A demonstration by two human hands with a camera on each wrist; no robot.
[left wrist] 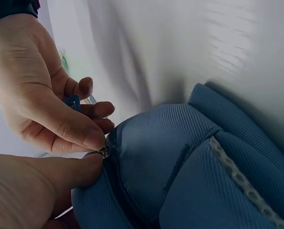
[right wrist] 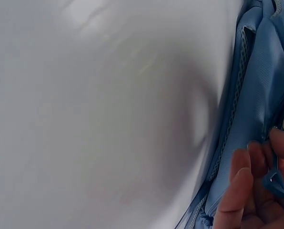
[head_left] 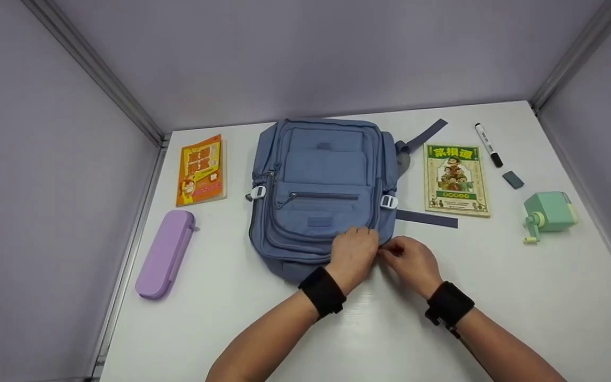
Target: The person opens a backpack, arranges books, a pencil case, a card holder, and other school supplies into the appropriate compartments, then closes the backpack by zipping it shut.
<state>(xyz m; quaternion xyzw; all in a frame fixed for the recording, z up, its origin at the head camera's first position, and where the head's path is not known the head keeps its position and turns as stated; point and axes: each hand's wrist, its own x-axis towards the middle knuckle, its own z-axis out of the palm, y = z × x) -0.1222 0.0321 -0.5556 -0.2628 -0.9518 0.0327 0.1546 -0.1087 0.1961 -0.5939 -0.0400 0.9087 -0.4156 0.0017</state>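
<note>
A blue backpack (head_left: 321,170) lies on its back on the white table, front pockets up. My left hand (head_left: 356,249) grips its fabric at the lower right corner, the thumb beside the zipper (left wrist: 116,176) in the left wrist view. Just to the right, my right hand (head_left: 411,262) pinches a zipper pull between thumb and fingers. The blue looped tab of that zipper pull (right wrist: 275,183) hangs by the curled fingers in the right wrist view. Part of the left hand's fingers is hidden by the fabric.
Left of the backpack lie an orange book (head_left: 200,172) and a purple pencil case (head_left: 166,254). To its right are a green-and-cream book (head_left: 455,180), a marker (head_left: 488,144), a dark eraser (head_left: 513,180) and a green crank pencil sharpener (head_left: 549,212). Straps (head_left: 427,218) stick out rightward.
</note>
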